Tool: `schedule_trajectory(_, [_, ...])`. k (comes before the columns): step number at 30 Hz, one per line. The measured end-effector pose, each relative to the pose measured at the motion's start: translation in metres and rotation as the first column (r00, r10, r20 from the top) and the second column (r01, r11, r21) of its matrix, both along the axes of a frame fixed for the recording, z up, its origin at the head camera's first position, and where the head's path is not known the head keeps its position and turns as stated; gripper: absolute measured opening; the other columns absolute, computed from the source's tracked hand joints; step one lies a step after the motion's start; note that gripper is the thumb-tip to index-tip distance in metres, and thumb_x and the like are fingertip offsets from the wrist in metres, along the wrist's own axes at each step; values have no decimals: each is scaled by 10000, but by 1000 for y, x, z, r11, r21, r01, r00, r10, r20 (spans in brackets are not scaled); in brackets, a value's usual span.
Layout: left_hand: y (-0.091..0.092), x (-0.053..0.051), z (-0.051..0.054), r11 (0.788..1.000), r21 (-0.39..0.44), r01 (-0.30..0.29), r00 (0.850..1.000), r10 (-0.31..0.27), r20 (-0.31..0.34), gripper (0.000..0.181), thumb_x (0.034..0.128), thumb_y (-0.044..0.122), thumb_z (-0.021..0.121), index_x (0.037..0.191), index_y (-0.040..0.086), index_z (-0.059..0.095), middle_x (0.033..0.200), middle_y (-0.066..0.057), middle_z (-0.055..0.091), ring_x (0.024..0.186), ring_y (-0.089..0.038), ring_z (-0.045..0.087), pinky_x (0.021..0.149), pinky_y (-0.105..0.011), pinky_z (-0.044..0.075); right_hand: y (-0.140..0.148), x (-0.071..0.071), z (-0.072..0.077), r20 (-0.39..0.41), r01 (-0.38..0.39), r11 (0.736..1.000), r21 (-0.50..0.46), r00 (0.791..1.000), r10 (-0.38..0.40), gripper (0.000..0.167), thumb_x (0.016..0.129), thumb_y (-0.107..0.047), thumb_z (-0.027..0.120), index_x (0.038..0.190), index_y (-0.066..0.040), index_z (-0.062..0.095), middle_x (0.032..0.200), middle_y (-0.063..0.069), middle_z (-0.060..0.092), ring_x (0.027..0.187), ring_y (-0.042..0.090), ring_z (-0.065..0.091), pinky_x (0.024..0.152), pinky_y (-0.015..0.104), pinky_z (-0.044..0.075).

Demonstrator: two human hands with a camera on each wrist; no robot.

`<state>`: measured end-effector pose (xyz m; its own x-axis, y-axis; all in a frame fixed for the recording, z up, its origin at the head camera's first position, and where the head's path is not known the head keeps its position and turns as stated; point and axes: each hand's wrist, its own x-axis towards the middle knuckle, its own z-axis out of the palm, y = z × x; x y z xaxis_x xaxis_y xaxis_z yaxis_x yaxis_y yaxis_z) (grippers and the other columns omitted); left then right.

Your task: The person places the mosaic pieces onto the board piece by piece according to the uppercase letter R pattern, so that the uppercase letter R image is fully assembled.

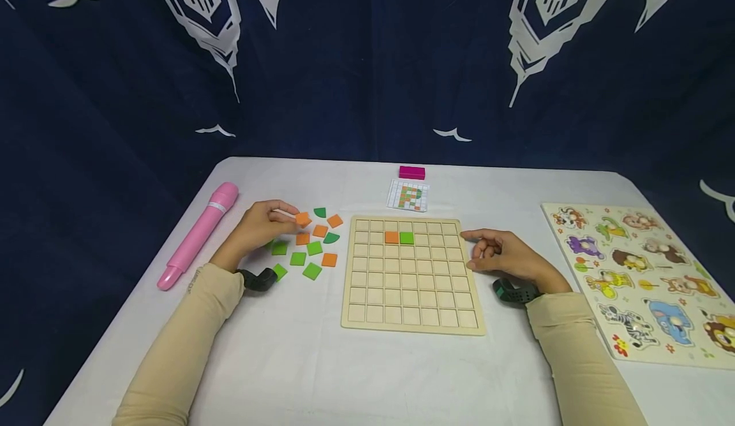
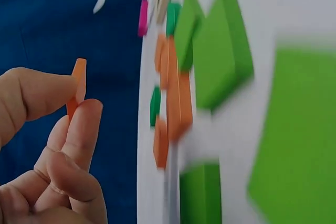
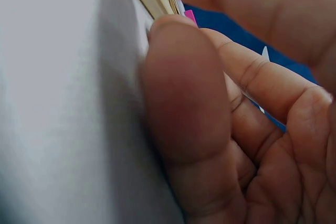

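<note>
My left hand (image 1: pixel 261 223) pinches an orange square tile (image 2: pixel 79 85) between thumb and finger, held above the table at the left of the loose tiles. Beneath and beside it lie several green square tiles (image 1: pixel 297 259), orange square tiles (image 1: pixel 329 259) and dark green rounded tiles (image 1: pixel 331 238). A wooden grid board (image 1: pixel 410 286) lies in the middle, with one orange tile (image 1: pixel 392 238) and one green tile (image 1: pixel 406 238) side by side in an upper row. At the board's right edge rests my right hand (image 1: pixel 505 254), index finger and thumb touching the rim, other fingers bent.
Behind the board are a pattern card (image 1: pixel 408 195) with a coloured grid and a magenta block (image 1: pixel 411 173). A pink microphone-shaped stick (image 1: pixel 198 236) lies at the far left. On the right is an animal puzzle board (image 1: pixel 637 279). A dark blue curtain (image 1: pixel 367 81) hangs behind the table.
</note>
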<state>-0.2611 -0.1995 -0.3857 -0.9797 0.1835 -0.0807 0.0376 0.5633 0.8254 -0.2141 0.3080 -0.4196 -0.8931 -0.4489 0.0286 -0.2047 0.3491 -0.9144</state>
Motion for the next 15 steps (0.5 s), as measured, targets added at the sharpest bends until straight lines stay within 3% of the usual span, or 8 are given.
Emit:
schedule_trajectory(7, [24, 1, 2, 991, 95, 92, 995, -96, 40, 408, 969, 154, 780, 1324, -18, 680, 1017, -32, 791, 944, -154, 670, 785, -258, 462, 0, 1, 0, 6, 9, 1000, 15, 1000, -9, 608, 916, 90, 775, 1445, 217, 504, 913, 8, 663, 722, 93, 524, 654, 224, 469])
schedule_trajectory(13, [48, 2, 3, 981, 151, 120, 990, -129, 52, 382, 979, 147, 768, 1327, 15, 681, 972, 3, 775, 768, -144, 647, 574, -233, 377, 0, 0, 0, 16, 14, 1000, 25, 1000, -15, 613, 921, 86, 775, 1456, 208, 502, 918, 19, 664, 717, 100, 524, 652, 230, 467])
schedule_trajectory(15, [56, 3, 3, 978, 166, 123, 990, -133, 50, 377, 978, 144, 770, 1324, 21, 687, 993, -23, 775, 803, -171, 677, 591, -223, 426, 0, 0, -1, 11, 13, 1000, 22, 1000, -13, 612, 920, 87, 776, 1453, 211, 503, 915, 26, 666, 711, 100, 524, 647, 231, 468])
